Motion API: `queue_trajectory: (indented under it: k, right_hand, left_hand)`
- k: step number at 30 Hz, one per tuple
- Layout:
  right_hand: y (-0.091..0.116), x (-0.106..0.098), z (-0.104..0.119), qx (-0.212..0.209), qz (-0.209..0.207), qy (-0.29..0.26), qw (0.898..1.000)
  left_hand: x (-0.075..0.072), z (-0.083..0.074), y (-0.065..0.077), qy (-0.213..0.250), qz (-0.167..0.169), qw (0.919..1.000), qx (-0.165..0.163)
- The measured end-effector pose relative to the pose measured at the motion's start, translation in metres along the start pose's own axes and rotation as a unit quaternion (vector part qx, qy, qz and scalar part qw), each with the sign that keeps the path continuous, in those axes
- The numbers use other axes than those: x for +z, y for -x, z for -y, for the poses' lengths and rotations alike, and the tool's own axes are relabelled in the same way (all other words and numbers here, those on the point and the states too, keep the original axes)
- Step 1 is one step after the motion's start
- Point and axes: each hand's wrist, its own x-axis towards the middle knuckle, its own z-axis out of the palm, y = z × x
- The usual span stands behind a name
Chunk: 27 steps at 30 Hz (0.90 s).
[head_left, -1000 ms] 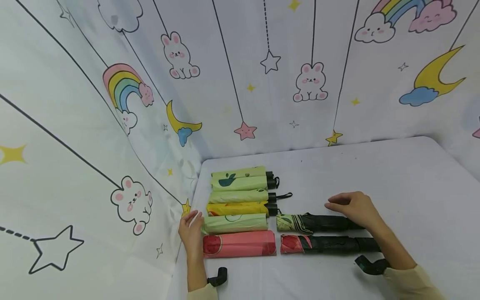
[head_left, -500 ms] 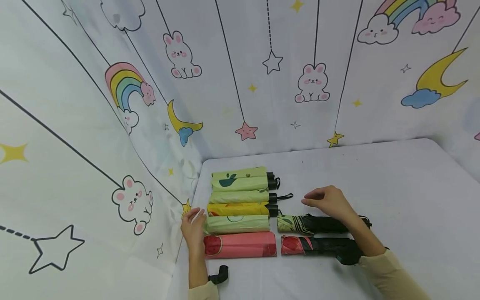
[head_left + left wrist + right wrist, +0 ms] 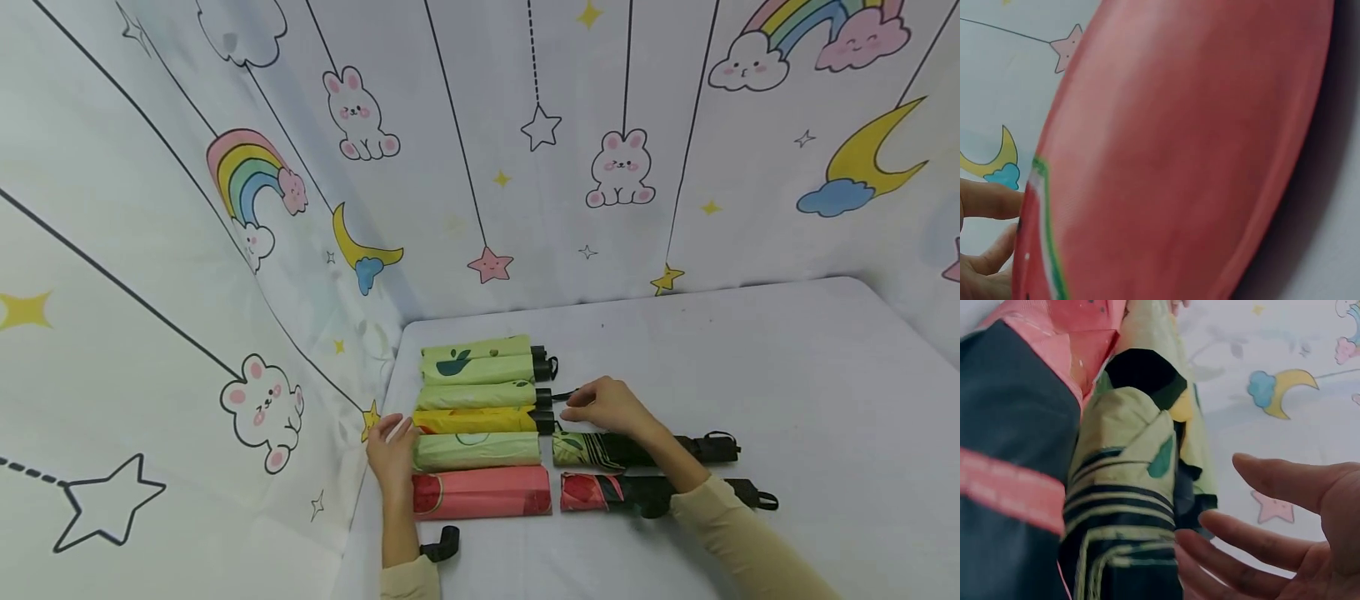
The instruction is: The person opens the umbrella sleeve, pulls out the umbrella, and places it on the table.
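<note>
The pink cover (image 3: pixel 1179 125) looks smooth and faintly glossy — the white tabletop (image 3: pixel 825 400), plainly matt.

A pink case (image 3: pixel 487 492) bears a red patch (image 3: pixel 427 494) rimmed green towards nine o'clock; at its twelve o'clock, a pale green case (image 3: pixel 480 450), then a yellow umbrella (image 3: pixel 480 420); at three, a black-and-pink umbrella (image 3: pixel 596 492); between two and three, a black umbrella (image 3: pixel 626 450) striped pale green.

No readable lettering, brand, number or sign on the folded umbrellas (image 3: pixel 611 450) or the patterned backdrop (image 3: pixel 427 192)
</note>
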Motion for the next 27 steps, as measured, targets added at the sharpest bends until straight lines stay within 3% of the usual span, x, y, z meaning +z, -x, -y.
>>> queue_trajectory:
  k: [8, 17, 27]
  right_hand:
    - [-0.011, 0.017, -0.002, 0.002, 0.04, -0.006, 0.999]
    - [-0.016, 0.03, -0.003, -0.01, 0.042, -0.01, 0.999]
    - [-0.024, 0.041, -0.002, 0.001, 0.035, 0.014, 0.999]
  left_hand:
    - [0.001, 0.006, 0.001, -0.014, -0.006, 0.9999, 0.005]
    - [0.003, 0.009, 0.002, -0.039, -0.033, 0.9987, 0.004]
    - [0.005, 0.013, 0.0, -0.041, -0.076, 0.9959, 0.028]
